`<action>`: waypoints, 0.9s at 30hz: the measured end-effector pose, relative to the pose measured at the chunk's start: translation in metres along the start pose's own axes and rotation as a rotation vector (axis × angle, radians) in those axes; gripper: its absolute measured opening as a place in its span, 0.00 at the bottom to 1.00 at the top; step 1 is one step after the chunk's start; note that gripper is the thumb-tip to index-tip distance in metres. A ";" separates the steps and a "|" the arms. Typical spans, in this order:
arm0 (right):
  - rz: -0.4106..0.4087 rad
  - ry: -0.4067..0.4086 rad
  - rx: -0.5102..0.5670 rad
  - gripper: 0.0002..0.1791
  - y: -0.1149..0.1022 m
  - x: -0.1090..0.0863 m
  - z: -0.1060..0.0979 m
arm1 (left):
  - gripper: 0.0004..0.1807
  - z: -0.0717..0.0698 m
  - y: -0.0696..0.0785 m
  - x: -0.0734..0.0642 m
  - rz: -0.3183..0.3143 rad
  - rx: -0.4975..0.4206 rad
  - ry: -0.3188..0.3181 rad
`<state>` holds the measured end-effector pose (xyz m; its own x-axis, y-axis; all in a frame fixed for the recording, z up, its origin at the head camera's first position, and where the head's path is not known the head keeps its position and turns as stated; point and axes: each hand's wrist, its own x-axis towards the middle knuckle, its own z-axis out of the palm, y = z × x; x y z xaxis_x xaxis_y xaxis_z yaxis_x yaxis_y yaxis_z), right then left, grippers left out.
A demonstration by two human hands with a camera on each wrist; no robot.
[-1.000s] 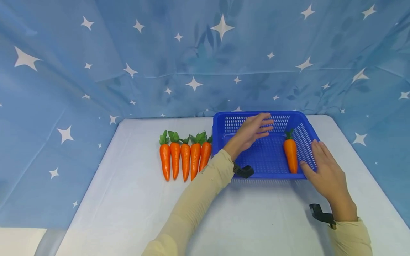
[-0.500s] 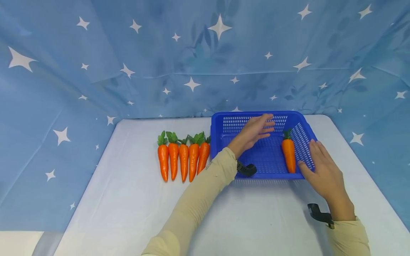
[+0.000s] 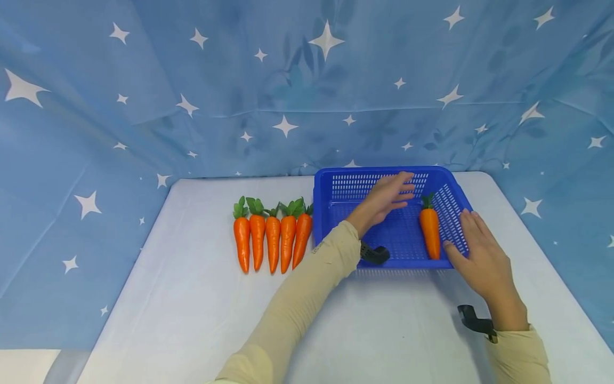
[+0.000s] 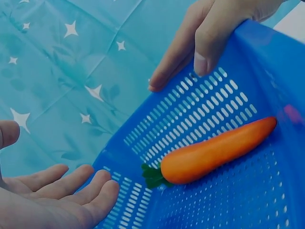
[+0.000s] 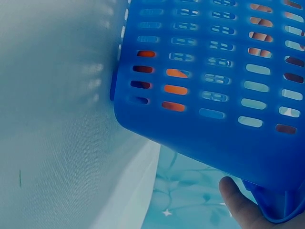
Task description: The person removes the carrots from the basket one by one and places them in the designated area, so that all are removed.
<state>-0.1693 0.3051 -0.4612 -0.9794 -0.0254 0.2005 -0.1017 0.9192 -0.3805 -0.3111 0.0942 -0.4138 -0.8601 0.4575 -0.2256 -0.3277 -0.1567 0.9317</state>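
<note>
A blue plastic basket (image 3: 384,263) with slotted walls stands at the back right of the table. Inside, near its right wall, lies one orange carrot (image 3: 430,233) with a green top. My left hand (image 3: 384,200) hovers over the basket, its fingers spread and holding nothing. My right hand (image 3: 484,258) holds the basket's right rim, thumb over the inner side and fingers along the outer side. In the left wrist view both the carrot (image 4: 217,151) and the right thumb on the wall show. Through the slots in the right wrist view, bits of orange are visible.
Left of the basket, several carrots (image 3: 272,240) lie side by side on the white tabletop (image 3: 192,309), green tops toward the back. My left forearm passes close to the rightmost one. A blue star-patterned curtain (image 3: 230,96) hangs behind and around the table.
The whole head view has shifted slightly, so the scene sits a little farther left. My left hand has moved slightly right relative to the basket. The right hand and the carrots keep their places.
</note>
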 end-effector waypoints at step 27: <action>0.001 0.011 -0.013 0.44 0.001 0.000 0.001 | 0.26 0.027 -0.010 0.019 -0.077 0.028 0.113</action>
<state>-0.1696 0.3052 -0.4622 -0.9775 -0.0201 0.2100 -0.0984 0.9241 -0.3693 -0.3140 0.1283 -0.4199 -0.8720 0.3656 -0.3255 -0.3843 -0.0996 0.9178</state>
